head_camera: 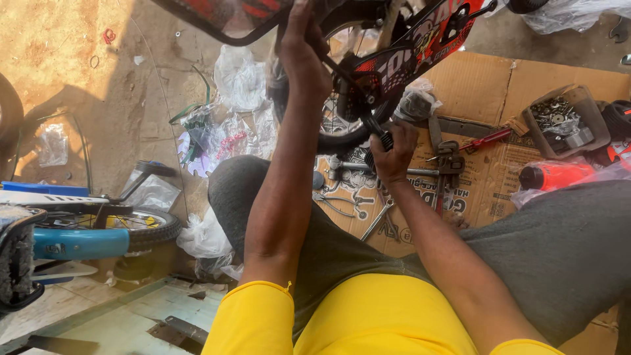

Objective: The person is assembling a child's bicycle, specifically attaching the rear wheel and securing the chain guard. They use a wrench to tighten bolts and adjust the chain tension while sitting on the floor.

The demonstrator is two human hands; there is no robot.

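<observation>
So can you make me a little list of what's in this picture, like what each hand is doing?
left hand: gripping the red and black bike frame, up high
right hand: closed on a black pedal by the wheel
cardboard: under loose wrenches and a box of bolts
far left: blue bike

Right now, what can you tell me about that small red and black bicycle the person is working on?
The small red and black bicycle stands at the top of the view over flattened cardboard. Its frame looks like painted metal with white lettering; a black rubber tyre with silver spokes shows below. The left hand grips a dark bar beside the frame, and the right hand holds a black ribbed pedal.
</observation>
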